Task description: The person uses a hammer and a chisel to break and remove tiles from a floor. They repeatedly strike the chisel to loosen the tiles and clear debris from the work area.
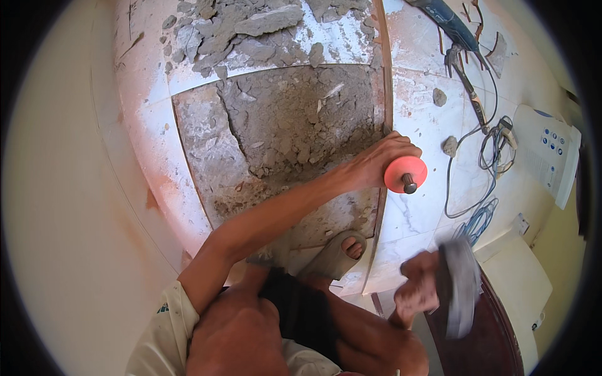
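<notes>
In the head view, your left hand [384, 158] reaches forward across your body, fingers wrapped firmly round a chisel [397, 173] just behind its round red guard [395, 168]. From that fist, the chisel's long axis runs two ways: the dark butt end [409, 183] pokes out through the guard, nearward and a little to the right, toward you, while the working end points away and down beside the brown strip [384, 94]. Your fist covers most of the shaft, so you cannot tell from here whether the tip touches.

Your right hand [418, 293] is nearer your body, over your right leg. It is blurred, but looks curled into a fist that has hold of a hammer [461, 289]; the handle is hard to make out. The grey head lies just to the right of that hand. From the hammer, the chisel's butt is ahead and to the left, well apart; the left hand is the nearer one to it.

Broken rubble [301, 119] spreads ahead and left of your left hand, while a power tool [448, 25] lies farther ahead, to its right.
</notes>
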A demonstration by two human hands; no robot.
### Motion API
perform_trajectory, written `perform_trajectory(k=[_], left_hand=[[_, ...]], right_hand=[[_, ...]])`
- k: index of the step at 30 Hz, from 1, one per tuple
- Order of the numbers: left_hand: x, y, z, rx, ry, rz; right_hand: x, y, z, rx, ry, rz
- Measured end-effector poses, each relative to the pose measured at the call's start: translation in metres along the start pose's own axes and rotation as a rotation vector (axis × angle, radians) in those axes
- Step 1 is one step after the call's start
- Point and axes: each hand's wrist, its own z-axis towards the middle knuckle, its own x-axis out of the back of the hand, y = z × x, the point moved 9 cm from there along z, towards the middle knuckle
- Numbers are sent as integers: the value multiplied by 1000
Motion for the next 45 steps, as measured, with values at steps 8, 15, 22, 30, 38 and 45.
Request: perform_trajectory(k=[8, 15, 22, 30, 38, 45], left_hand=[[4, -4, 2, -23, -22, 27], [6, 3, 2, -17, 27, -10], [2, -4, 8, 4, -117, 114], [50, -32, 54, 203, 275, 125], [89, -53, 0, 336, 215, 13], [29, -31, 1, 87, 129, -202]], right_hand=[[-51, 32, 12, -864, 27, 449], [-24, 12, 31, -208, -368, 24], [-60, 44, 19, -795, 232, 690], [-43, 39, 24, -705, 273, 701], [-37, 46, 13, -831, 215, 712], [-38, 41, 12, -929, 165, 697]])
